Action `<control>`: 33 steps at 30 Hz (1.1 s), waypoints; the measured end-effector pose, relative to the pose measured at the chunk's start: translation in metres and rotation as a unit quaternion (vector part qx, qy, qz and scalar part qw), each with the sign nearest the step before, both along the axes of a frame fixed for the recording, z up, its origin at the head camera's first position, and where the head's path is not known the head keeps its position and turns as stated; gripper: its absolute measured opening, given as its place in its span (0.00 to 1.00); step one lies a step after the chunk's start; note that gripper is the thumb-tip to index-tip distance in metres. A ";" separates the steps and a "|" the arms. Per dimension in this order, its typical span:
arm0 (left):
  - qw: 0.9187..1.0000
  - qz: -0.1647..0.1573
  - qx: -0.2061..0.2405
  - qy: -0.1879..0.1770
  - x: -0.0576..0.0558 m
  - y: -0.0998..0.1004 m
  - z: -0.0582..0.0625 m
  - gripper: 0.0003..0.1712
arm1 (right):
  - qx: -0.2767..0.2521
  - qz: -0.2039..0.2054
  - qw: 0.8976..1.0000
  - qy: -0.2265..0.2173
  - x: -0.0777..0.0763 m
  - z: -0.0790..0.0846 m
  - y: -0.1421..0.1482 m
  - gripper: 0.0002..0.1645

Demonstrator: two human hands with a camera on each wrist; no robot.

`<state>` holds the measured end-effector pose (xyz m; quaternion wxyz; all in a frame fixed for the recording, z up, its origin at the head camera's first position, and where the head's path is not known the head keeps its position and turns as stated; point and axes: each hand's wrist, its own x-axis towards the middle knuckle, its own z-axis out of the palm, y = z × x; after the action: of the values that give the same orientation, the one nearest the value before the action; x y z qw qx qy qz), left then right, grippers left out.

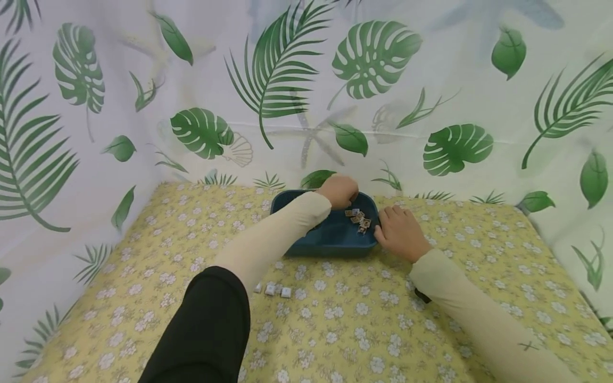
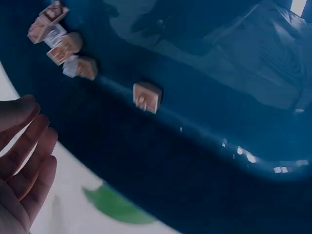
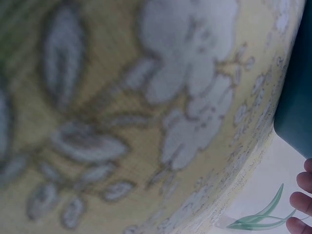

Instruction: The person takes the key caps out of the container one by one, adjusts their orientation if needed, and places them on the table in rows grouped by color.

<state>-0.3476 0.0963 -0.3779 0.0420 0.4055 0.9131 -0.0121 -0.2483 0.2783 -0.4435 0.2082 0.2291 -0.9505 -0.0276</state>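
Note:
My left hand is over the far right part of a dark blue plastic bin. In the left wrist view its fingers are loosely bent, with nothing visible between them. Small square tan and white blocks lie clustered on the bin floor at the right. One separate tan block with a raised pattern sits apart from that group. My right hand rests at the bin's right rim, thumb touching it. Only its fingertips show in the right wrist view, beside the bin's edge.
Several small white blocks stand on the yellow floral tablecloth in front of the bin, partly hidden by the left sleeve. A white leaf-print curtain hangs directly behind the table.

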 end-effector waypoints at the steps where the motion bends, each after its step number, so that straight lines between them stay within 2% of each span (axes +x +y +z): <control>1: 1.000 0.003 -0.006 -0.004 -0.001 0.004 -0.004 0.08 | 0.000 0.000 1.000 0.000 0.000 0.000 0.001 0.15; 5: 0.999 0.026 -0.041 -0.022 -0.006 0.020 -0.020 0.06 | -0.005 0.004 1.000 -0.001 0.001 -0.001 0.001 0.15; 6: 0.999 0.022 -0.038 -0.012 -0.015 0.025 -0.033 0.04 | -0.006 0.004 1.000 -0.001 0.002 -0.001 0.000 0.15; 9: 0.998 0.022 -0.066 0.008 -0.022 0.033 -0.049 0.07 | -0.009 0.005 1.000 -0.007 0.003 0.000 -0.001 0.15; 11: 0.997 0.019 -0.080 0.011 -0.022 0.035 -0.054 0.09 | -0.007 0.004 1.000 -0.013 0.003 0.000 -0.001 0.16; 14: 0.996 0.016 -0.088 -0.002 -0.017 0.036 -0.054 0.12 | 0.000 0.002 1.000 -0.016 0.003 0.001 -0.001 0.16; 19: 0.997 -0.004 -0.076 0.019 -0.011 0.033 -0.053 0.09 | 0.005 0.001 1.000 -0.008 0.004 0.004 0.000 0.15; 27: 0.996 -0.011 -0.089 0.030 -0.013 0.033 -0.054 0.11 | 0.002 -0.003 1.000 -0.015 0.003 0.004 -0.001 0.16; 33: 0.998 -0.014 -0.059 0.008 -0.011 0.036 -0.058 0.09 | -0.004 0.000 1.000 -0.015 0.004 0.005 -0.001 0.15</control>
<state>-0.3590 0.1326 -0.4355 0.0587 0.4150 0.9052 -0.0696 -0.2440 0.2773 -0.4388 0.1952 0.2284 -0.9536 -0.0202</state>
